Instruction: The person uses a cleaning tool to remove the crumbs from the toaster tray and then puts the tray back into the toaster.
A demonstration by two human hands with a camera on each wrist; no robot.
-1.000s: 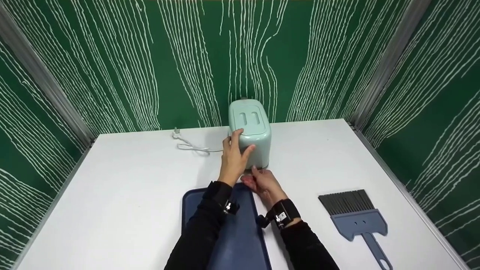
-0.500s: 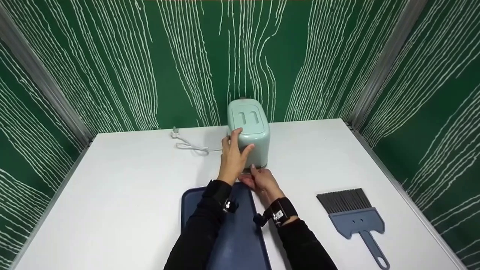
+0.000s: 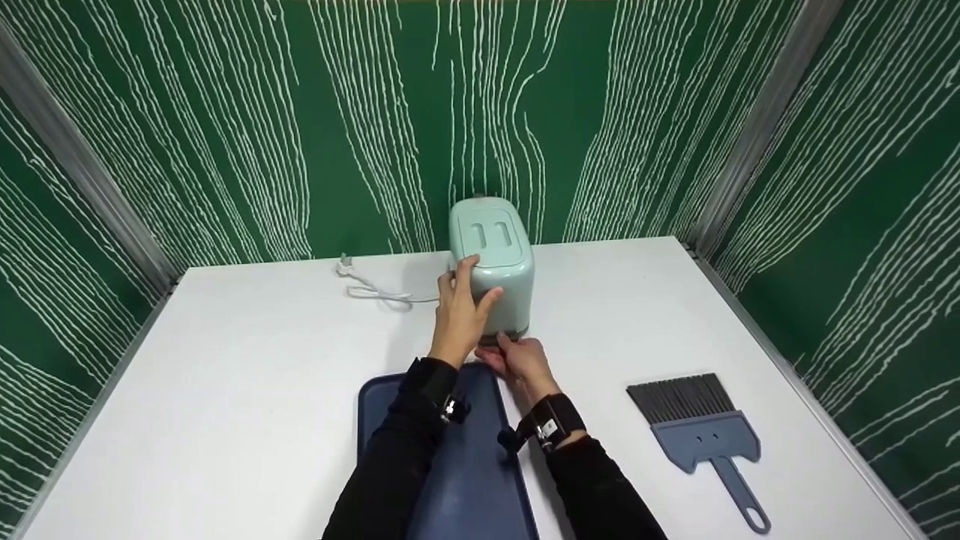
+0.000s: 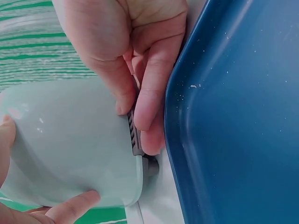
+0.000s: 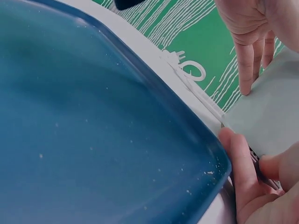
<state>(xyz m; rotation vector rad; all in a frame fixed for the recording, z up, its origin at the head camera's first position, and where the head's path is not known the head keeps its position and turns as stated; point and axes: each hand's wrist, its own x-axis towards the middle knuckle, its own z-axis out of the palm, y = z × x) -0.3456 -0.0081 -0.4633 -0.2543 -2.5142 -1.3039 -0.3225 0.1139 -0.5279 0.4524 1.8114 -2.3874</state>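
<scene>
A mint-green toaster (image 3: 510, 300) with two recesses in its top stands near the back of the table. My left hand (image 3: 457, 319) rests on its front left corner, fingers on the side and thumb on the front. Those fingers look fairly straight in the right wrist view. Low at the toaster's front, my right hand (image 3: 525, 364) pinches the dark ridged strip (image 4: 134, 133) along the base, thumb above and fingers curled below. Right beside these fingers lies the corner of a blue tray (image 4: 175, 109), dotted with pale specks. The toaster's rear and underside are hidden.
A white cord with a plug (image 3: 345, 268) lies left of the toaster. A blue-handled brush (image 3: 705, 439) with dark bristles lies at the right. Green walls (image 3: 360, 112) with white streaks stand behind and beside the white table (image 3: 247, 390).
The scene shifts slightly left in the head view. Both hands keep nearly the same places on the toaster, and I see no clear movement of the toaster.
</scene>
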